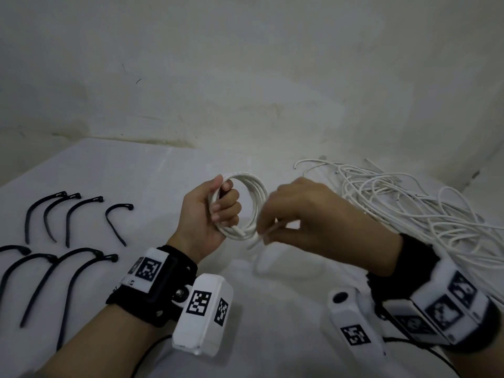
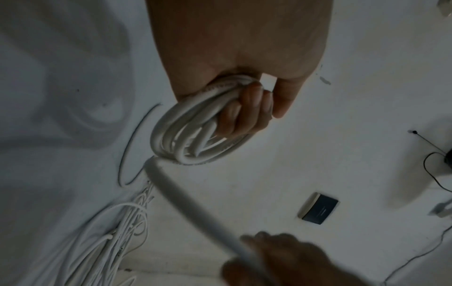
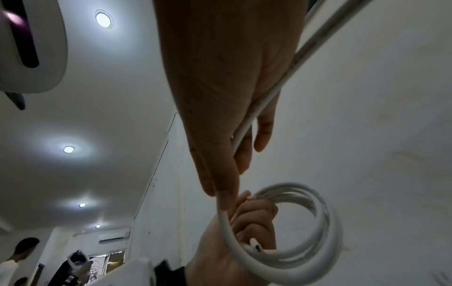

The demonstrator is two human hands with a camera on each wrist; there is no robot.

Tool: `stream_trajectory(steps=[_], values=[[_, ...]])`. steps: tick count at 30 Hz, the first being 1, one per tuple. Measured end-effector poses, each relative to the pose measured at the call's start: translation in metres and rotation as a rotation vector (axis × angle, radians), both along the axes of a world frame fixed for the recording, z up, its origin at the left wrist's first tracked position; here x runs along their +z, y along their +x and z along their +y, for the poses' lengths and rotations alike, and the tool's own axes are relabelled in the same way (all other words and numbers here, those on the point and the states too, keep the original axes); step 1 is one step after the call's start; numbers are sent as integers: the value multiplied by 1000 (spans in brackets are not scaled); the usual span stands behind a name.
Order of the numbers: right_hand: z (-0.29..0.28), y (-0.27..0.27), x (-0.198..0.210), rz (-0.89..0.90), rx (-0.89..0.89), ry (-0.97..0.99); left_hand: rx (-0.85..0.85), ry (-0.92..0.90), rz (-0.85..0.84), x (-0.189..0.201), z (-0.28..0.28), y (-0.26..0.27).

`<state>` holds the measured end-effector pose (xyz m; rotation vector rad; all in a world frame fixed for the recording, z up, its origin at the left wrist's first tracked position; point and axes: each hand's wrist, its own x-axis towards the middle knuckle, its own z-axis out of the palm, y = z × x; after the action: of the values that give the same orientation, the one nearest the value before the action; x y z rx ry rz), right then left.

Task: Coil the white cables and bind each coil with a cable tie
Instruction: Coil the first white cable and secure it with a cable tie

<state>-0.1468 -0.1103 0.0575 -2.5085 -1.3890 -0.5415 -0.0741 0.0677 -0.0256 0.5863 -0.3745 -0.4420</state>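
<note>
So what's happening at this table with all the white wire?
A person is winding a white cable into a coil. The left hand grips the coil, while the right hand pinches the loose tail and feeds it round. A pile of uncoiled white cables lies to the right, and black cable ties wait unused on the left.

White cable coil [image 1: 246,205]: smooth plastic sheath, faintly satin, with fine printed lettering along one strand. Loose cable pile [image 1: 409,203]: same smooth white sheathing. Cable ties [image 1: 68,214]: black, matt, flexible-looking plastic. Tabletop [image 1: 152,175]: white, matt, smooth. Wall [image 1: 245,77]: off-white, matt, scuffed and stained. Wrist straps [image 1: 152,301]: black cloth; camera housings [image 1: 203,309]: hard white plastic, slightly glossy.
</note>
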Motion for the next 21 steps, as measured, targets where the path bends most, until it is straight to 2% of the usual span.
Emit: stream_trajectory(steps=[3, 8, 15, 21], values=[[15, 9, 1, 30, -28, 78, 15, 79, 11, 2, -5, -6], [31, 21, -5, 47, -59, 58, 125, 200, 40, 5, -14, -15], [22, 33, -4, 93, -81, 138, -21, 234, 24, 12, -18, -21], [17, 33, -8, 68, -111, 182, -32, 294, -17, 10, -18, -23]])
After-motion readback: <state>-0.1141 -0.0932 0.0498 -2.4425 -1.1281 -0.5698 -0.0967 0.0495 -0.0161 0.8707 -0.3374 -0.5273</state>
